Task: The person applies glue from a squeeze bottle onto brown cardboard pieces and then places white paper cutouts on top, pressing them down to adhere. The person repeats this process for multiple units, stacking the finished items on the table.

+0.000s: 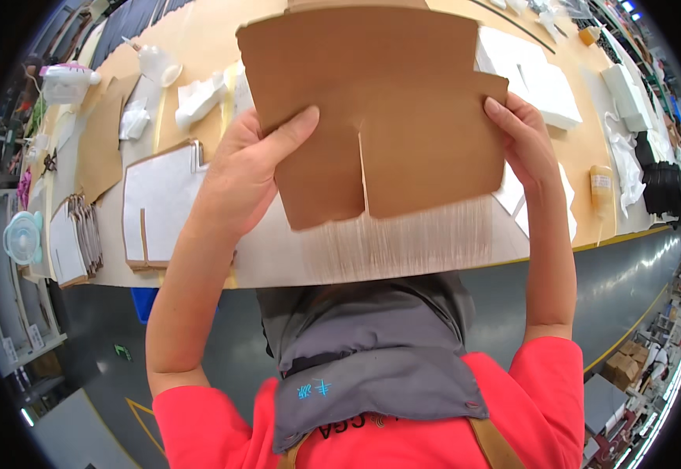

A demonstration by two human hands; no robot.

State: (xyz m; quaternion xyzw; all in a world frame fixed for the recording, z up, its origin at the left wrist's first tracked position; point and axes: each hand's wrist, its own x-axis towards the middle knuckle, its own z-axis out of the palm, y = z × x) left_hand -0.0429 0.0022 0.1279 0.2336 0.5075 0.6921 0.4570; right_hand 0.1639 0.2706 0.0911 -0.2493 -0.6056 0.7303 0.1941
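Smooth, matt, leather-like panel (426, 148); cloth apron (387, 379)

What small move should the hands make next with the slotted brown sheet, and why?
Probably lower the brown sheet level toward the streaked patch at the table's near edge. The left hand and right hand grip opposite sides, thumbs on the face toward the wearer, and the sheet appears raised above that patch.

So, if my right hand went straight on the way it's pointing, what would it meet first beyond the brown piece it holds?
Probably the white pile, though your right hand might pass above it; depth is unclear.
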